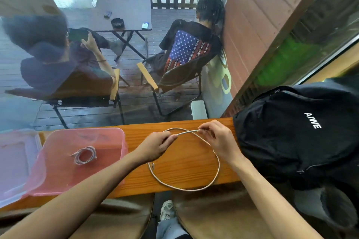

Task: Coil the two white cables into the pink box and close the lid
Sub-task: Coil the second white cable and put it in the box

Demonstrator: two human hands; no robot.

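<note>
A translucent pink box (116,137) stands open on the left of the wooden counter (184,163). One white cable (84,155) lies coiled on its floor. The box's lid (15,161) lies flat to the left of it. A second white cable (215,172) forms one large loop on the counter. My left hand (157,146) pinches this cable near the top of the loop. My right hand (217,139) pinches the cable's plug end just to the right. The cable's other end lies near my left wrist.
A black backpack (295,137) fills the counter's right side, close to my right hand. Behind the counter is a glass pane; beyond it two people sit in folding chairs by a small table. Stools and my shoe show below the counter.
</note>
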